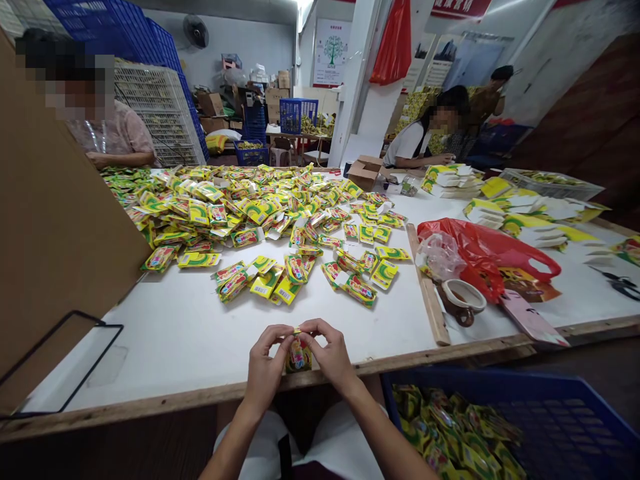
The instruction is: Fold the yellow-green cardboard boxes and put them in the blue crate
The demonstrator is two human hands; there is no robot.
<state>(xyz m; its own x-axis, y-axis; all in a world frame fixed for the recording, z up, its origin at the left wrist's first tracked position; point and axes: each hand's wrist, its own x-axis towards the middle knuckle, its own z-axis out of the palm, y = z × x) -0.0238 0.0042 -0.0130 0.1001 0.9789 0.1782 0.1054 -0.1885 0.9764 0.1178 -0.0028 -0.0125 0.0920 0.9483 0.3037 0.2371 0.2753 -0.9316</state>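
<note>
Both of my hands meet at the table's front edge, holding one small yellow and green printed box [299,355] upright between them. My left hand [270,353] pinches its top end from the left, thumb and forefinger together. From the right, my right hand [324,348] grips the same top end, its fingertips close to those of the left. The end flap is mostly covered by my fingers. Just beyond lie loose boxes of the same kind [270,280], some with white flaps sticking out. Behind these spreads a large heap of them [240,200].
A blue crate [565,413] of finished-looking boxes stands low at right. A wooden strip [429,287], a brown mug [463,300], a red plastic bag [480,247] and a pink phone-like slab [533,317] lie right. Cardboard [65,187] and a black wire frame [95,323] stand left. Other people sit beyond.
</note>
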